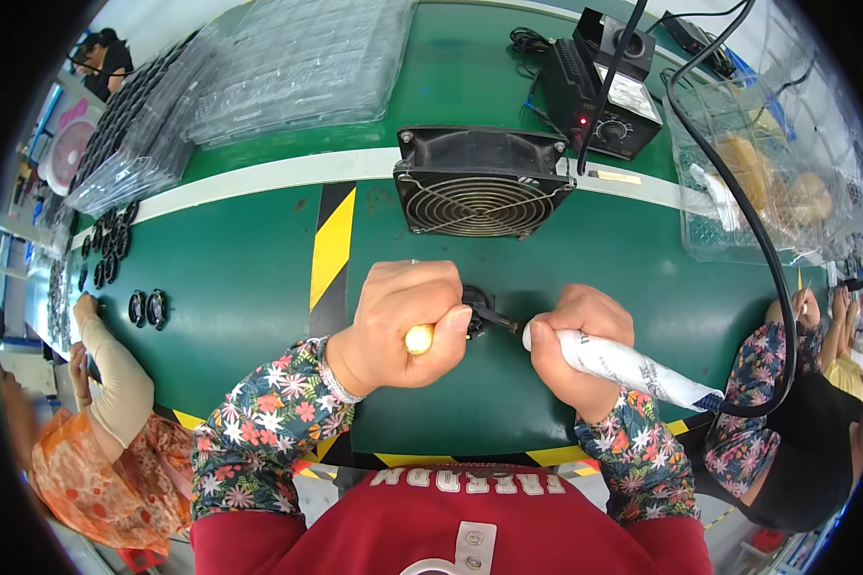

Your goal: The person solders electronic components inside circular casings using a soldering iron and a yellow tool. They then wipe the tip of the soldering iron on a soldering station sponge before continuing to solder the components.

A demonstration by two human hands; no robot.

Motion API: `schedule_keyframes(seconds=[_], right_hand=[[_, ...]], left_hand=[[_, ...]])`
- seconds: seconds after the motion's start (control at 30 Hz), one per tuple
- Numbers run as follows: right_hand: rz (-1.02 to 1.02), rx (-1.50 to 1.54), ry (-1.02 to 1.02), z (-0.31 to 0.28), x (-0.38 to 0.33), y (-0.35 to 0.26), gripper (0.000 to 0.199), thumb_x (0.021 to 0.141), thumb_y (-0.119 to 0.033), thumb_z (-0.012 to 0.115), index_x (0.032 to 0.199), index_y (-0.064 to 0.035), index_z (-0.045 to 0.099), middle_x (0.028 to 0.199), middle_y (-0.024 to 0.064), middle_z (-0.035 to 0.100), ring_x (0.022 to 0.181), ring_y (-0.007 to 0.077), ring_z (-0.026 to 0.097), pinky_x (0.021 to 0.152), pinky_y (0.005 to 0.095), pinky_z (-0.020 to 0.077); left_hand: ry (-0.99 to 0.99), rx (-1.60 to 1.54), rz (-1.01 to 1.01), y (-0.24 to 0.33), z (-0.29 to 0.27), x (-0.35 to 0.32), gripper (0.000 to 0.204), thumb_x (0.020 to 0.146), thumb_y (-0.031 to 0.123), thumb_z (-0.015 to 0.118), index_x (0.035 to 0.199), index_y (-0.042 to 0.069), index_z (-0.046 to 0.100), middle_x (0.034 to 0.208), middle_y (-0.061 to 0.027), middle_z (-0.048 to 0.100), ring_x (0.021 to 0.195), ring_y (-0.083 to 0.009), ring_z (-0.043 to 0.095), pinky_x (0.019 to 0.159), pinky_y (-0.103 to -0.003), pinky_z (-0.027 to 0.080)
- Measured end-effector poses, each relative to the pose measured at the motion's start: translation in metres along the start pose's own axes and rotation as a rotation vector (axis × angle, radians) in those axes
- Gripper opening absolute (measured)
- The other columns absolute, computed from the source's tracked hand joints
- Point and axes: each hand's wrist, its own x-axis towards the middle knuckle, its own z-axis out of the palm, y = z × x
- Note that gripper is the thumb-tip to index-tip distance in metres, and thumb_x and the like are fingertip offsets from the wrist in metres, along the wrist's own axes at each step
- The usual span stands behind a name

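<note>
The soldering-iron handle (638,367) is white, the workbench (230,235) green, the hazard tape (334,251) yellow-and-black striped, 2 sleeves (268,422) dark with flowers.

Round black part (473,298) sits partly hidden behind left hand (400,321); whether white-wrapped tool (633,365) touches it is too small to tell. Yellow-ended stick (419,338): rest hidden in fist. Clear trays (297,67) run off upper edge.

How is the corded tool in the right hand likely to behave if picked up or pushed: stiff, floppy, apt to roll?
The corded tool probably feels stiff, as its white handle looks straight. The black cable hangs in a curve, so it likely flexes and may tug the handle's end. The handle looks rounded, so it might roll.
</note>
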Motion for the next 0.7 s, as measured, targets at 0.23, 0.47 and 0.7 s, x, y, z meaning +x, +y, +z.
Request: schedule_keyframes(seconds=[0.23, 0.47, 0.7], right_hand=[[-0.009, 0.004, -0.007, 0.0004, 0.0006, -0.0001, 0.015, 0.07, -0.002, 0.062, 0.066, -0.0049, 0.048, 0.054, 0.0059, 0.05, 0.045, 0.0185, 0.045, 0.044, 0.0291, 0.0356], [-0.099, -0.006, -0.013, 0.0011, 0.0036, 0.0003, 0.017, 0.067, -0.003, 0.063, 0.065, -0.0053, 0.046, 0.054, 0.006, 0.05, 0.044, 0.0198, 0.044, 0.043, 0.0295, 0.0342], [-0.074, -0.012, -0.026, 0.0004, 0.0008, 0.0009, 0.017, 0.068, -0.003, 0.063, 0.065, -0.0054, 0.046, 0.054, 0.0056, 0.05, 0.044, 0.0195, 0.044, 0.043, 0.0296, 0.0333]], left_hand=[[0.0, 0.003, 0.015, -0.0011, 0.0001, 0.0002, 0.022, 0.077, 0.007, 0.048, 0.055, 0.004, 0.046, 0.055, -0.0072, 0.051, 0.042, -0.0189, 0.046, 0.039, -0.029, 0.035], [0.013, 0.0, 0.026, -0.0016, 0.0009, 0.0006, 0.023, 0.078, 0.008, 0.048, 0.056, 0.004, 0.045, 0.055, -0.0071, 0.051, 0.04, -0.0184, 0.046, 0.038, -0.028, 0.034], [0.02, -0.011, 0.028, -0.0015, 0.0013, -0.0004, 0.022, 0.078, 0.007, 0.048, 0.056, 0.004, 0.045, 0.055, -0.0075, 0.051, 0.04, -0.0182, 0.046, 0.038, -0.028, 0.034]])
